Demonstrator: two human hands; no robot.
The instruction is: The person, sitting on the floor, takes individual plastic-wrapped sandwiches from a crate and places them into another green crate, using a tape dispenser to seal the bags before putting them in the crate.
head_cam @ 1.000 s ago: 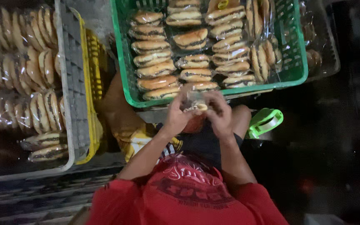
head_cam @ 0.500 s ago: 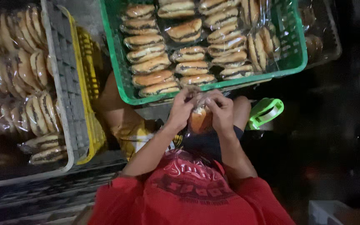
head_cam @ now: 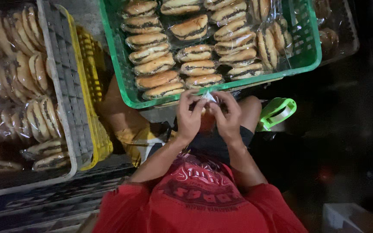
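- Fingers (head_cam: 194, 103) of the left hand (head_cam: 189, 120) and right hand (head_cam: 227, 118) pinch the clear wrapper (head_cam: 210, 97) of a bun (head_cam: 206, 121) between them.
- Bun sits below the fingertips, equally near both hands; green crate (head_cam: 117, 64) lies just beyond.

hands: 2, left hand (head_cam: 189, 117) and right hand (head_cam: 227, 116) | wrapped bun held between them: 1 (head_cam: 207, 118) | crates: 3, green crate (head_cam: 117, 64), grey crate (head_cam: 63, 95), yellow crate (head_cam: 93, 86) | green tape dispenser: 1 (head_cam: 278, 113) | wrapped buns in crates: too many to count
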